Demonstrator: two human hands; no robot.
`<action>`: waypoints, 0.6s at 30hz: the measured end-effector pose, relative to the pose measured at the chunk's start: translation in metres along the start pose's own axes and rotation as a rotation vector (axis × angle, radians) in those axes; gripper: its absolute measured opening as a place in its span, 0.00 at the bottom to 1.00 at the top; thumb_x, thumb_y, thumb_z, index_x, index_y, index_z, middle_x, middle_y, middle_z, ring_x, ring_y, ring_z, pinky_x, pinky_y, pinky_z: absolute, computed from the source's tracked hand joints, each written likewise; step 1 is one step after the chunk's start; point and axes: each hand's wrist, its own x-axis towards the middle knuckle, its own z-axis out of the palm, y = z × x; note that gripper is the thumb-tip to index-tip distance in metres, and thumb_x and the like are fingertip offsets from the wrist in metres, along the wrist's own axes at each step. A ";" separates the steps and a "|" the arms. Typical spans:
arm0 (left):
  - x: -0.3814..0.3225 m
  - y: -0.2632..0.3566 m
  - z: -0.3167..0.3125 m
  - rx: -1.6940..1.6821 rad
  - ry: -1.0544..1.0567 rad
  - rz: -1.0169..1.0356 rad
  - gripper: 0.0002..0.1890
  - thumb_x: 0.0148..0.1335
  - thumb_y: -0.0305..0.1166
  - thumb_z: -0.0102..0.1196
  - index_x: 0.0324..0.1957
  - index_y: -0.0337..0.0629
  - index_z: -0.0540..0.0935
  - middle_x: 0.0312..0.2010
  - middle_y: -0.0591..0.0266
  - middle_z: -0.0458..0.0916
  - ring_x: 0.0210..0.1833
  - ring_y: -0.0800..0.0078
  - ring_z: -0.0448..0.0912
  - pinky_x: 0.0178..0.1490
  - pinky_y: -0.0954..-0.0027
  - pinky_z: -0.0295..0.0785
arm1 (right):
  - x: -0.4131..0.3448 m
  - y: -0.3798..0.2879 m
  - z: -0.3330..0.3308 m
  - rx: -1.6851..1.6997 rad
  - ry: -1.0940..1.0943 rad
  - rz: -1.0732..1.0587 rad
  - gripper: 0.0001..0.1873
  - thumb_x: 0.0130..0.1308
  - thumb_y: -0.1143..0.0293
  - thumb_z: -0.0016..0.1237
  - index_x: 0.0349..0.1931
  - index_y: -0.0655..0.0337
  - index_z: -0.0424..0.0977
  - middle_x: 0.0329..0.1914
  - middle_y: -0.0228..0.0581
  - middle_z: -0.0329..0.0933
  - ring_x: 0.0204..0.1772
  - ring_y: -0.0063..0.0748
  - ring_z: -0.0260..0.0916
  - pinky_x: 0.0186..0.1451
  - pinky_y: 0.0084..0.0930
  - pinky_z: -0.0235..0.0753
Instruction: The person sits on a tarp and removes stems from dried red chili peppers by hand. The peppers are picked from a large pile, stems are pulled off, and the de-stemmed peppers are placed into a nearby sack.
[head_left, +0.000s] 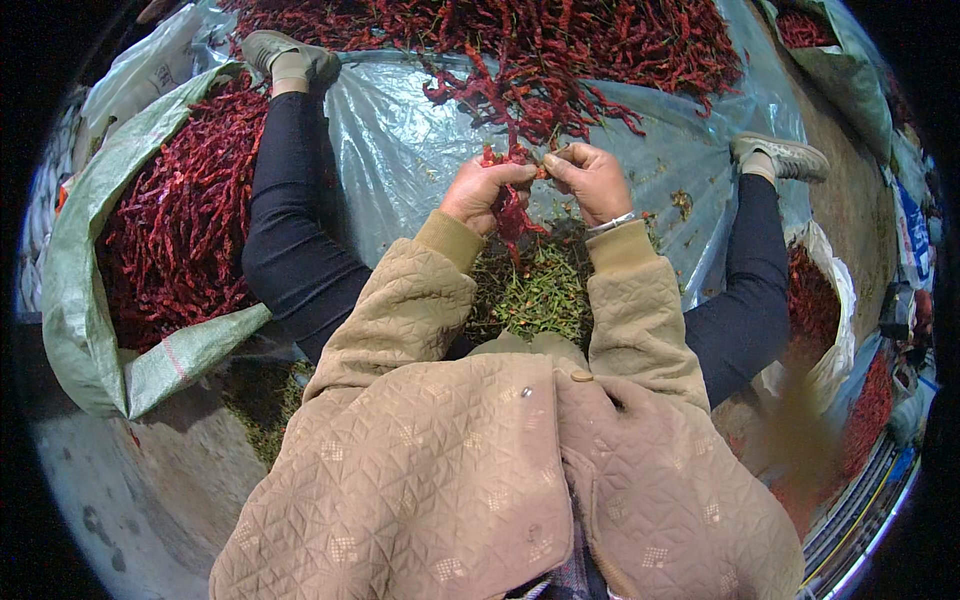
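My left hand is closed around a bunch of dried red chili peppers, whose tips hang below the fingers. Thumb and fingertips of my right hand meet at the stem end of a chili, right beside the left fingertips. A large heap of dried red chilies lies in front of me, and a loose spill of them reaches down almost to my hands. Under my wrists, between my legs, is a pile of green chili stems with small red bits in it.
Clear plastic sheeting covers the ground beneath the heap. To my left an open green woven sack is full of chilies. A white sack with chilies stands by my right leg; another green sack is at the far right.
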 end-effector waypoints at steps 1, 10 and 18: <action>0.001 -0.001 -0.001 -0.027 -0.021 -0.016 0.07 0.45 0.18 0.55 0.30 0.34 0.76 0.26 0.62 0.77 0.26 0.74 0.75 0.31 0.73 0.71 | -0.001 0.001 0.004 -0.200 0.088 -0.187 0.04 0.47 0.76 0.51 0.24 0.65 0.72 0.21 0.44 0.72 0.25 0.36 0.69 0.28 0.28 0.66; -0.008 0.000 0.010 0.373 0.314 0.188 0.08 0.44 0.22 0.59 0.30 0.34 0.76 0.24 0.63 0.75 0.25 0.76 0.73 0.28 0.74 0.70 | 0.002 0.009 0.001 -0.222 0.364 -0.272 0.05 0.53 0.73 0.51 0.26 0.66 0.73 0.21 0.32 0.73 0.22 0.17 0.63 0.26 0.19 0.64; -0.145 0.222 -0.102 1.988 1.350 0.706 0.42 0.38 0.51 0.63 0.50 0.30 0.63 0.47 0.41 0.67 0.51 0.52 0.66 0.54 0.58 0.61 | -0.006 -0.009 0.005 0.427 0.061 -0.117 0.05 0.55 0.74 0.50 0.28 0.65 0.71 0.23 0.30 0.71 0.22 0.16 0.61 0.25 0.12 0.61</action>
